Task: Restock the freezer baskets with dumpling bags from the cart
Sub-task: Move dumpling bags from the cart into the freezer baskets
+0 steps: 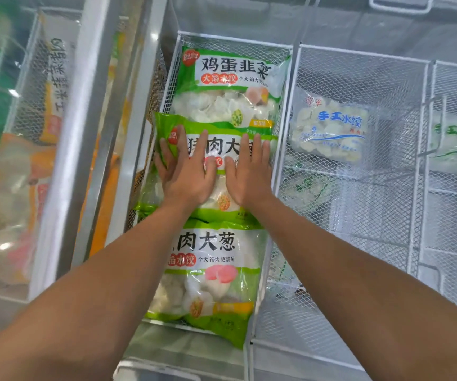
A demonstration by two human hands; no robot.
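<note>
While both palms press flat on it, the middle dumpling bag (216, 149) lies in the white wire basket (282, 149), overlapping green bags at 12 (233, 83) and 6 o'clock (208, 270). Left hand (186, 171) and right hand (249, 174) have fingers straight, gripping nothing. At 3 o'clock, a clear blue-lettered bag (329, 133) sits in the neighbouring basket (425, 166).

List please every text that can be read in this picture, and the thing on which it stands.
"鸡蛋韭菜", "大馅水饺": far green bag.
"肉大": middle green bag, partly covered by left hand and right hand.
"肉大葱", "个大 馅大 更满足": near green bag.
"手工水饺": clear bag in the next basket.
Small print and blurred bags at left: unreadable.
</note>
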